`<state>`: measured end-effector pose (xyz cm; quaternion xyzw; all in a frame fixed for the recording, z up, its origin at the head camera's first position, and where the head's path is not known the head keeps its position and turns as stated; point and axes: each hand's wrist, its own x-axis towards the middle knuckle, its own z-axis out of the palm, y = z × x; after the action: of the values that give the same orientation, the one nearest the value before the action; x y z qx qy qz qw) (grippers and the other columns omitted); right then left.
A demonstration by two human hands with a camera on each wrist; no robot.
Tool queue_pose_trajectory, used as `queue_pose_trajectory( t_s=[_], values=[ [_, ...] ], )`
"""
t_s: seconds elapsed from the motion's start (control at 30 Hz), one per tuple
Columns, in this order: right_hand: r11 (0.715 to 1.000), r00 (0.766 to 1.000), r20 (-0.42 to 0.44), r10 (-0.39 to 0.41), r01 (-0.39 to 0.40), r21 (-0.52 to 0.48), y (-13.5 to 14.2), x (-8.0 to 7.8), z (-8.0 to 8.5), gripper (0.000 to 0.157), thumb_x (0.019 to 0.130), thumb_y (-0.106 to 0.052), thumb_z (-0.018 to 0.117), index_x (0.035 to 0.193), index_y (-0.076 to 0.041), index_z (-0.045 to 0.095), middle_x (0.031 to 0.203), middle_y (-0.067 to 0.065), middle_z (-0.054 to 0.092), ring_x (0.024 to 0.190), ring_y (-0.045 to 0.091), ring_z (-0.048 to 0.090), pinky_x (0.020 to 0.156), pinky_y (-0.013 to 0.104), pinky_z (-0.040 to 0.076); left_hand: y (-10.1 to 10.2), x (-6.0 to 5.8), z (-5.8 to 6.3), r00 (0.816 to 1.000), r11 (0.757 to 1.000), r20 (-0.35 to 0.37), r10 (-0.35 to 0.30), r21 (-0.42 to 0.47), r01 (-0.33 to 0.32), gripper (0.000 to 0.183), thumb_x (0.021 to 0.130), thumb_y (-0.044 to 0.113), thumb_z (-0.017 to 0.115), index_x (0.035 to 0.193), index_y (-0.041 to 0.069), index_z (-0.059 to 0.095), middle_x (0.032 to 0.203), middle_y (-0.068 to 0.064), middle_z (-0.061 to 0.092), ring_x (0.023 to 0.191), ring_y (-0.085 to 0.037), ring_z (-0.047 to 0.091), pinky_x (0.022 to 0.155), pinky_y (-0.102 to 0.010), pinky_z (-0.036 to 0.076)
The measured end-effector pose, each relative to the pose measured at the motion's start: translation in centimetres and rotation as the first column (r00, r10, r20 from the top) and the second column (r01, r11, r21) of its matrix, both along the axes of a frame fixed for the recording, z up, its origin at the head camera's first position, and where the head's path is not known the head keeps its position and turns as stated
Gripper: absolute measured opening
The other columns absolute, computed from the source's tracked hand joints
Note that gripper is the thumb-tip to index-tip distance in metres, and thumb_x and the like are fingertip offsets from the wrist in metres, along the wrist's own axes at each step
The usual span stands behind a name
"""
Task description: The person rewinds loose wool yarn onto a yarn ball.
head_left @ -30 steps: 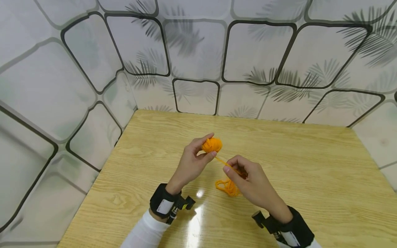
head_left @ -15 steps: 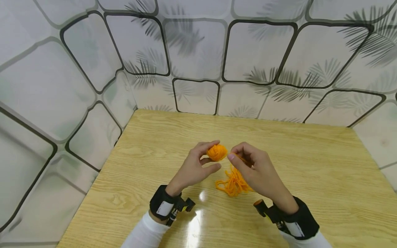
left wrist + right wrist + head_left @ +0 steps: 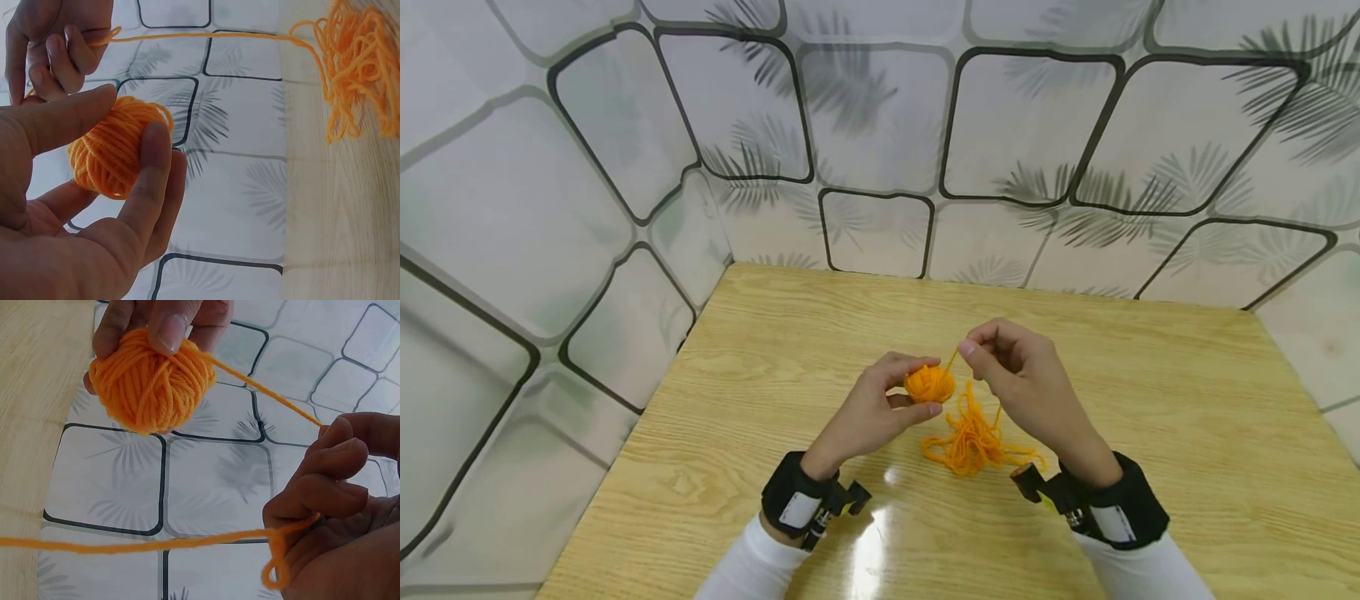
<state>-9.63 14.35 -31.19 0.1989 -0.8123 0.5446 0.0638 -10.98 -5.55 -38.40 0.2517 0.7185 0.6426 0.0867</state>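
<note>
My left hand [image 3: 877,404] grips a small ball of orange yarn [image 3: 929,384] between thumb and fingers, above the table. In the left wrist view the wound strands of the yarn ball [image 3: 115,150] show between the fingertips. Up and to the right of it, my right hand [image 3: 1030,375] pinches a strand of yarn [image 3: 265,389] that runs taut from the ball. The strand passes through the curled right fingers and leaves below them with a small loop. It leads down to a loose heap of orange yarn [image 3: 972,442] on the table, under the hands.
The wood-grain table [image 3: 760,350] has a back edge close to a wall [image 3: 880,233] covered with a stone-and-leaf pattern. Another patterned wall stands along the left side. Each wrist wears a black band [image 3: 797,495] with a small camera. Light glares off the table in front.
The right hand has moved up and away, drawing the strand from below the ball to above it. The left hand has shifted slightly right and down with the ball. More of the heap shows.
</note>
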Motion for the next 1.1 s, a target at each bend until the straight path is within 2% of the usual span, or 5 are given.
queue_pose_trajectory(
  t_s=[0.2, 0.47, 0.67, 0.9, 1.1],
  values=[
    [0.999, 0.999, 0.045, -0.027, 0.028, -0.028, 0.4, -1.0, 0.2, 0.025, 0.093, -0.034, 0.053, 0.096, -0.009, 0.058, 0.073, 0.012, 0.05, 0.055, 0.023, 0.041, 0.046, 0.033, 0.036, -0.1, 0.1, 0.1, 0.999, 0.999, -0.027, -0.024, -0.042, 0.023, 0.048, 0.082, 0.017, 0.069, 0.127, 0.016, 0.053, 0.116, -0.005, 0.048, 0.098, -0.02, 0.055, 0.079, -0.032, 0.05],
    [0.992, 0.992, 0.092, -0.084, 0.092, -0.088, 0.7, -2.6, -0.2, 0.032, 0.092, -0.036, 0.054, 0.096, -0.005, 0.058, 0.074, 0.017, 0.048, 0.058, 0.026, 0.039, 0.045, 0.032, 0.032, -0.3, 0.6, 0.5, 0.99, 0.993, -0.127, -0.056, -0.106, 0.042, 0.047, 0.08, 0.023, 0.07, 0.125, 0.023, 0.055, 0.117, 0.007, 0.052, 0.1, -0.014, 0.053, 0.079, -0.029, 0.05],
    [0.987, 0.983, 0.149, -0.107, 0.124, -0.107, 0.8, -3.9, -1.2, 0.039, 0.091, -0.038, 0.055, 0.099, 0.0, 0.057, 0.074, 0.018, 0.048, 0.057, 0.023, 0.038, 0.047, 0.03, 0.031, -0.2, 1.0, 1.4, 0.987, 0.991, -0.118, -0.107, -0.09, 0.096, 0.052, 0.08, 0.013, 0.07, 0.128, 0.016, 0.052, 0.124, 0.003, 0.051, 0.103, -0.014, 0.053, 0.083, -0.031, 0.048],
    [0.986, 0.968, 0.245, -0.057, 0.093, -0.138, 1.2, -5.2, -3.4, 0.042, 0.089, -0.04, 0.057, 0.098, 0.002, 0.056, 0.071, 0.013, 0.043, 0.057, 0.021, 0.036, 0.049, 0.029, 0.031, -0.1, 2.1, 4.0, 0.989, 0.991, -0.062, -0.135, 0.014, 0.136, 0.065, 0.079, 0.003, 0.068, 0.137, 0.01, 0.039, 0.119, -0.01, 0.051, 0.103, -0.02, 0.053, 0.085, -0.036, 0.047],
    [0.989, 0.952, 0.307, -0.006, 0.05, -0.137, 1.4, -5.4, -5.3, 0.041, 0.089, -0.04, 0.056, 0.102, -0.001, 0.058, 0.069, 0.012, 0.042, 0.056, 0.021, 0.034, 0.05, 0.029, 0.031, -0.1, 2.3, 4.5, 0.987, 0.978, -0.062, -0.15, 0.138, 0.157, 0.069, 0.08, -0.001, 0.066, 0.14, 0.011, 0.036, 0.118, -0.016, 0.047, 0.106, -0.026, 0.052, 0.089, -0.04, 0.045]
  ],
)
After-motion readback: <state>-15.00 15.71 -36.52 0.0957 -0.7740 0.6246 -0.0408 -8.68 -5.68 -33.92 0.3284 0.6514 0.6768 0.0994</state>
